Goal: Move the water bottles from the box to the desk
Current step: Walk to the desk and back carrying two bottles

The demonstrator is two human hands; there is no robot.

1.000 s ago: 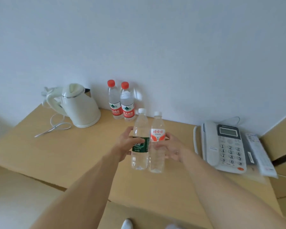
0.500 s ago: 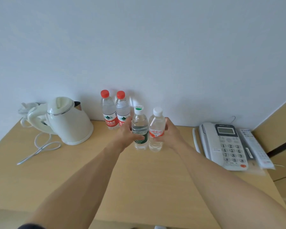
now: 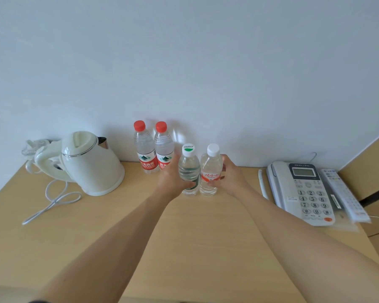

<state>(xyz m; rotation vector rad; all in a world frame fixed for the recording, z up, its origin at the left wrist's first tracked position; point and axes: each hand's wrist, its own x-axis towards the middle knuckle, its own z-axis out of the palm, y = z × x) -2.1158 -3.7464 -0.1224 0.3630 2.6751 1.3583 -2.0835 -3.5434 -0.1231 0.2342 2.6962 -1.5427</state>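
the fingers [image 3: 189, 185] of the left hand [image 3: 173, 182] curl round the green-label bottle [image 3: 189, 169], and the right hand [image 3: 230, 177] grips the orange-label bottle [image 3: 210, 171] with its fingers wrapped round the far side, both bottles upright, side by side and touching or nearly so, their bases on the table [image 3: 184, 248] near the wall. just behind and to the left stand two red-capped bottles [image 3: 153, 147] against the wall, upright and close together. further left sits a white kettle [image 3: 90, 165] with its loose cord [image 3: 50, 200], while to the right lie a telephone [image 3: 302, 191] and, just beside it, a remote control [image 3: 344, 193].
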